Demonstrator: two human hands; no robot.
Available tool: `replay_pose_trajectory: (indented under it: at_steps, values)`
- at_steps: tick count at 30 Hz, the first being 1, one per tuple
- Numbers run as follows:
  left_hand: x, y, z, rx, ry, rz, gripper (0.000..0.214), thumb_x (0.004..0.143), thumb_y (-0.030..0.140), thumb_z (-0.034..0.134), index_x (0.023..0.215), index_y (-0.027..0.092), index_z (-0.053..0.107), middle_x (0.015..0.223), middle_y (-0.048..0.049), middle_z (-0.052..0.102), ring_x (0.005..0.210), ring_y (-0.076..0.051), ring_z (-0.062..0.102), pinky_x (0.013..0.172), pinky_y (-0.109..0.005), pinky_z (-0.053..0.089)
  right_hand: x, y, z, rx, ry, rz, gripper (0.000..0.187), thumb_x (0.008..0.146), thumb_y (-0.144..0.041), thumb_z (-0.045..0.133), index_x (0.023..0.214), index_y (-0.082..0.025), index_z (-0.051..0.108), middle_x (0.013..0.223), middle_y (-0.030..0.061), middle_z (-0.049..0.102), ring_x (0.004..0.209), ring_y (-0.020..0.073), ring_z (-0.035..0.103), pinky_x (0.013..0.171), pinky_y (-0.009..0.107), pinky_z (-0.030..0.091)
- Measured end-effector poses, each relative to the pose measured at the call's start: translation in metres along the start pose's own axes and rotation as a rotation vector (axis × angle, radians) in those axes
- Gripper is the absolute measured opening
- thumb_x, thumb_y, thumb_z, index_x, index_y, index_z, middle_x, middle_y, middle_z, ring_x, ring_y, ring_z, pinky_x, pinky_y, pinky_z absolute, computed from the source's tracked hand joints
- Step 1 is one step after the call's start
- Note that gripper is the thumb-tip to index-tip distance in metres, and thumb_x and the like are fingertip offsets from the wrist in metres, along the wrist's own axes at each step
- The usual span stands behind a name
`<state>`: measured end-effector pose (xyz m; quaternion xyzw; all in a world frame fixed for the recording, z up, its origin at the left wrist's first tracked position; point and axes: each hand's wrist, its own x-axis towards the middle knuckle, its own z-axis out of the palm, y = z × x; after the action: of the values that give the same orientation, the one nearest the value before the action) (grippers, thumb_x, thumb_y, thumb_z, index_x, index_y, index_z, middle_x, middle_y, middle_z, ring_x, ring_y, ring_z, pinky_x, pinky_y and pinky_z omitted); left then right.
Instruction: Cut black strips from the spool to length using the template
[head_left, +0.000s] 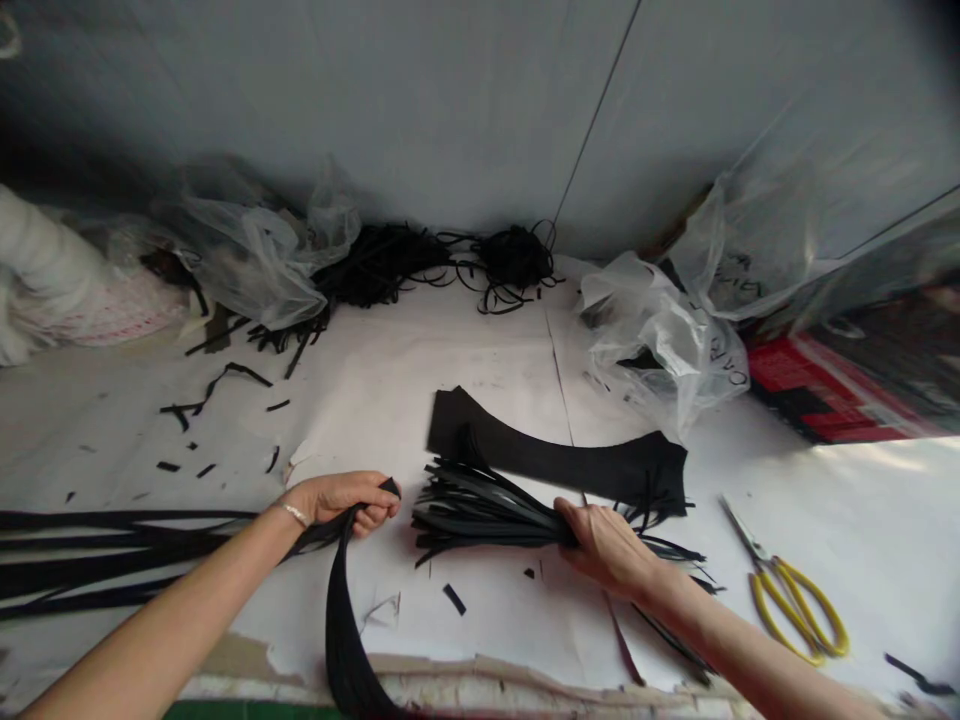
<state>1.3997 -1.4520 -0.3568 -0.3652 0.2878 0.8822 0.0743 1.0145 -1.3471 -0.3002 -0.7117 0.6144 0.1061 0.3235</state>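
My left hand (349, 503) is closed around the end of a long black strip bundle (346, 640), which hangs over the table's front edge. More long black strips (127, 550) run out to the left beneath my left forearm. My right hand (604, 540) grips a bunch of short black strips (487, 515) around its middle, the cut ends fanning toward my left hand. Just behind that bunch lies a flat, curved black piece of sheet material (555, 455). To the right of my right arm, yellow-handled scissors (787, 590) rest on the table, blades slightly apart.
Tangled black strips (390, 260) lie along the wall, with clear plastic bags (667, 340) on both sides. A red box (810, 385) stands at the right. Small black scraps (169, 466) dot the white paper (420, 340). White rolled material (52, 270) sits far left.
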Motion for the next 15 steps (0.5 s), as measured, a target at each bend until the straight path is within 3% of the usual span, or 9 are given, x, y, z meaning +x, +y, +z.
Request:
replay_pose_trajectory:
  at_steps: [4,9,12,15]
  values:
    - [0.0,0.0,0.001,-0.012,0.004,-0.004,0.028,0.074,0.034,0.073,0.077,0.015,0.052,0.056,0.0088,0.032,0.048,-0.005,0.023,0.048,-0.02,0.017,0.007,0.005,-0.04,0.186,-0.121,-0.014,0.021,0.07,-0.019,0.051,0.09,-0.016,0.055,0.074,0.0036,0.064,0.07,0.0179,0.062,0.059,0.025,0.04]
    - [0.0,-0.001,0.0,0.022,0.031,0.007,0.03,0.071,0.036,0.075,0.076,0.015,0.054,0.054,0.0086,0.034,0.046,-0.005,0.025,0.046,-0.021,0.021,0.016,-0.006,-0.112,0.552,-0.298,0.066,0.019,0.068,-0.026,0.055,0.085,-0.016,0.054,0.062,-0.0007,0.059,0.056,0.0134,0.057,0.05,0.021,0.042]
    - [-0.001,0.0,0.0,0.023,0.027,0.023,0.03,0.07,0.036,0.075,0.076,0.015,0.055,0.054,0.0084,0.033,0.046,-0.005,0.026,0.047,-0.021,0.022,0.033,-0.018,-0.163,0.627,-0.232,0.069,0.02,0.066,-0.029,0.061,0.079,-0.017,0.053,0.059,-0.0025,0.056,0.054,0.014,0.056,0.05,0.023,0.044]
    - [-0.002,0.0,0.0,0.025,0.032,0.042,0.03,0.069,0.036,0.076,0.075,0.016,0.055,0.054,0.0079,0.034,0.047,-0.005,0.026,0.046,-0.021,0.023,0.064,-0.034,-0.213,0.407,-0.047,-0.066,0.012,0.071,-0.027,0.058,0.073,-0.017,0.052,0.056,-0.002,0.054,0.051,0.0139,0.054,0.046,0.023,0.042]
